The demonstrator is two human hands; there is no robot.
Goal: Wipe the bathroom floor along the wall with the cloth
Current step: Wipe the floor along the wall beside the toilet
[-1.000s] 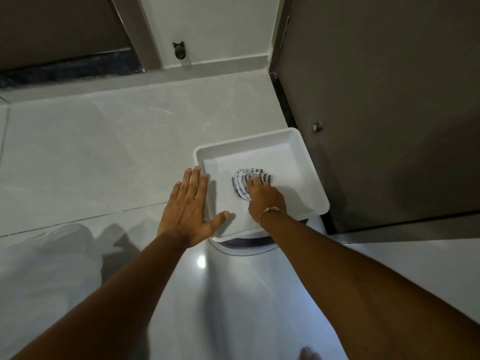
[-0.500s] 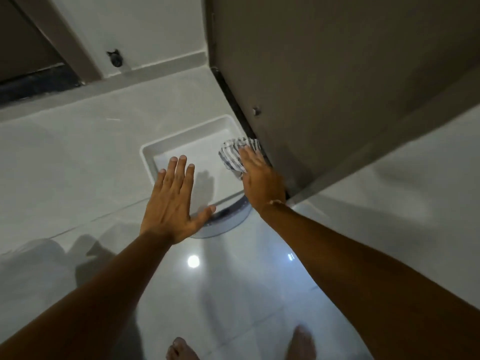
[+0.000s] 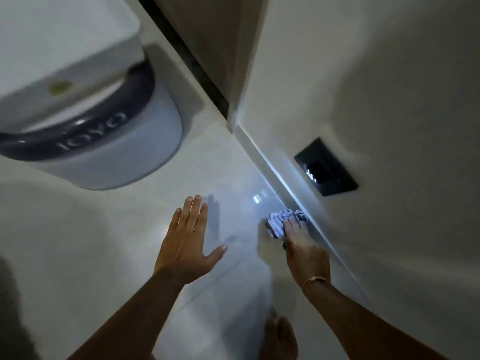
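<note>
A striped blue-and-white cloth (image 3: pixel 279 223) is bunched on the glossy pale floor (image 3: pixel 228 294), right against the base of the white wall (image 3: pixel 363 87). My right hand (image 3: pixel 304 250) presses down on the cloth, fingers over it, beside the skirting. To the left, my left hand (image 3: pixel 188 242) is spread open with the fingers apart, low over the floor and holding nothing.
A white bucket with a dark band (image 3: pixel 104 131) and a white tray (image 3: pixel 59 45) on top stands at the upper left. A black wall plate (image 3: pixel 326 166) sits low on the wall. A dark door (image 3: pixel 207 35) lies beyond. A bare foot (image 3: pixel 281 336) is at the bottom.
My right hand has carried the cloth out of the tray and down onto the floor by the wall. The view has swung right and closer, and my left hand has followed.
</note>
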